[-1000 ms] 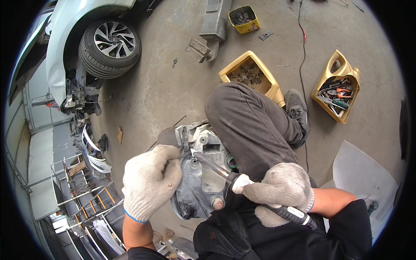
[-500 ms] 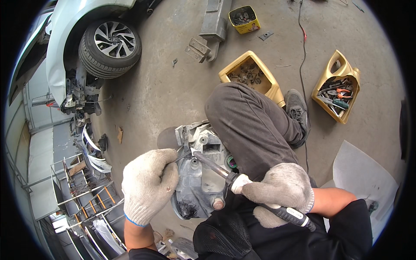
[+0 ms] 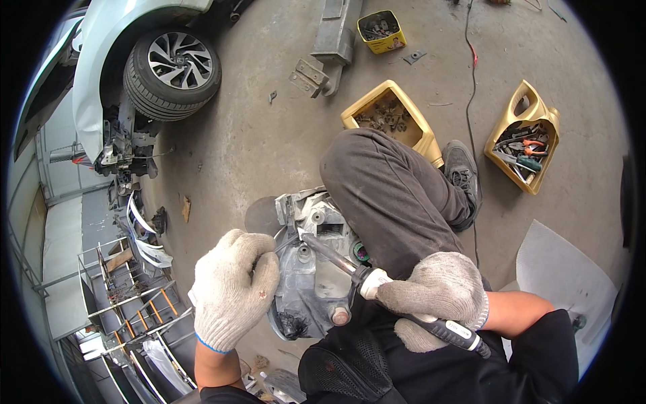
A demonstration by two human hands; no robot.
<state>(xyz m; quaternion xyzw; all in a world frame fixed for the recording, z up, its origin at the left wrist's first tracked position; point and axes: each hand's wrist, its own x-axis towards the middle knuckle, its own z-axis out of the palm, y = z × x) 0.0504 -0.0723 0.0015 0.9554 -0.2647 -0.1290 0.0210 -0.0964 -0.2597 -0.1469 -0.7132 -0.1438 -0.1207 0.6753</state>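
Note:
A grey plastic headlight housing (image 3: 304, 279) rests in front of me against my bent leg. My right hand (image 3: 441, 291), in a knitted work glove, is wrapped round the handle of a hot-air welding gun (image 3: 331, 254). Its metal tube slants up to the left, and the tip meets the upper part of the housing. Gloved too, my left hand (image 3: 235, 289) is closed in a pinch on a thin dark rod (image 3: 287, 243). The rod's far end lies beside the gun's tip. Glove fabric hides the part of the rod between the fingers.
Beyond my knee sits a cut-open gold jug (image 3: 425, 138) of small hardware. Another gold jug (image 3: 496, 145) holds pliers and screwdrivers. A yellow tin (image 3: 387, 44), a metal beam (image 3: 332, 44) and a dark cable (image 3: 469, 101) lie farther off. A car wheel (image 3: 178, 62) stands far left.
My left hand has shifted very slightly up and to the right. The gun's tip stays at the same spot on the housing.

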